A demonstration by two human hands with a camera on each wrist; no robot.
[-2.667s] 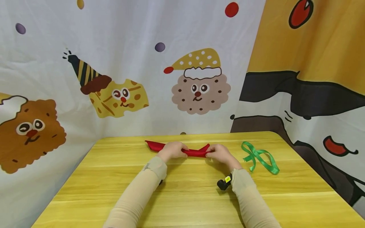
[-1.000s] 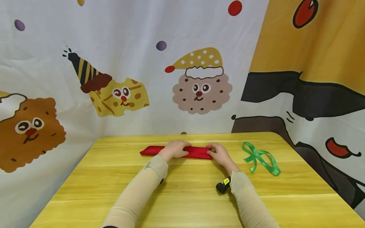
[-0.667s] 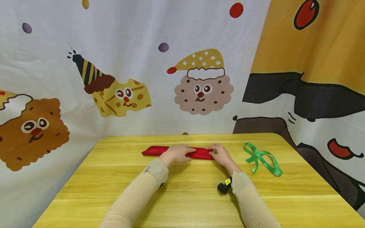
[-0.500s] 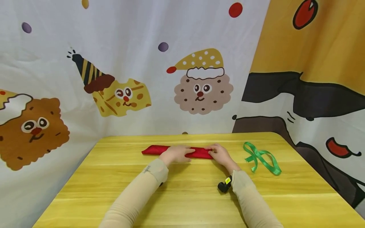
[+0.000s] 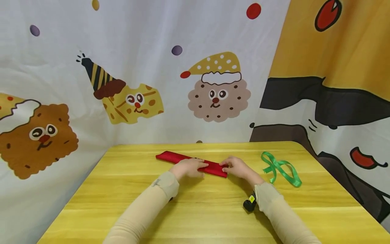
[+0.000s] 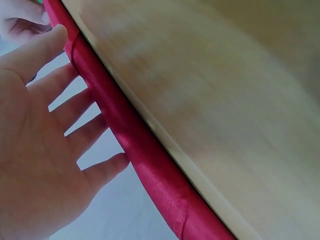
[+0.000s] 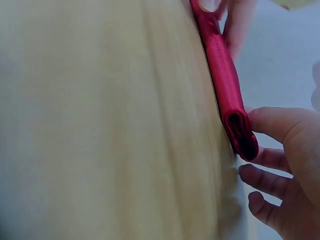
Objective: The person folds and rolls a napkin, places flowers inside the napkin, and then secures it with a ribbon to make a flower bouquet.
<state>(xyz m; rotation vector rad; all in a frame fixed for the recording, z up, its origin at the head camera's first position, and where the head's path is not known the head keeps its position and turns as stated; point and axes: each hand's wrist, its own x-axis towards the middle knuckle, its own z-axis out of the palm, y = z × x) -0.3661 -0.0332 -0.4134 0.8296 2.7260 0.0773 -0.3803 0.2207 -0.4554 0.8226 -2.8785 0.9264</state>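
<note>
A red satin cloth [image 5: 216, 168], folded into a long flat strip, lies slantwise on the table, its right end nearer to me. My left hand [image 5: 189, 167] touches the middle of the strip. In the left wrist view its fingers [image 6: 82, 134] are spread and fairly straight, with the tips against the cloth's edge. My right hand [image 5: 238, 166] is at the right end, where thumb and forefinger pinch the cloth. The right wrist view shows folded layers with a small hollow at that end of the cloth [image 7: 224, 82]. The left hand covers part of the strip.
A looped green ribbon [image 5: 281, 169] lies on the wooden table [image 5: 210, 217], to the right of my right hand. Behind the table's far edge hangs a patterned curtain [image 5: 170, 78]. A small black device [image 5: 250, 204] is at the right wrist.
The red cloth has turned: its left end moved away from me and its right end came nearer. Earlier, a flap stood up near its right end; now it lies flat. The ribbon stays put.
</note>
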